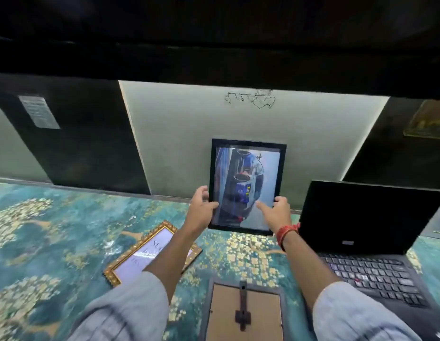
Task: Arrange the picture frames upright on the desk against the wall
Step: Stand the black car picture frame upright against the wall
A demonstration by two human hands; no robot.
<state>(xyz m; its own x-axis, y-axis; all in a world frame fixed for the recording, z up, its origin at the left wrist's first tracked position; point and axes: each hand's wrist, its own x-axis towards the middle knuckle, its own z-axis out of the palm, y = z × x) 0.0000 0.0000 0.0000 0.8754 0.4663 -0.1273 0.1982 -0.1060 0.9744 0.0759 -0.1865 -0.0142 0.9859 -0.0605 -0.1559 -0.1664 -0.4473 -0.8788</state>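
Standing upright before the wall (189, 143), a black frame (247, 183) is pinched at its lower sides by the fingers of the left hand (201, 207) and right hand (275, 212). Nearer than it, a gold frame (152, 252) and a face-down frame (243, 311) are laid flat on the bench (54, 230).

Head camera looks down, close over the desk (66, 217).

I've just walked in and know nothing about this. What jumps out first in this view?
The black picture frame, held upright near the pale wall by the left hand and right hand at its lower sides, sits dead centre. Below it, the teal and gold floral desk cover catches the eye, with a gold frame lying flat at left, a face-down frame at the bottom and an open laptop at right.
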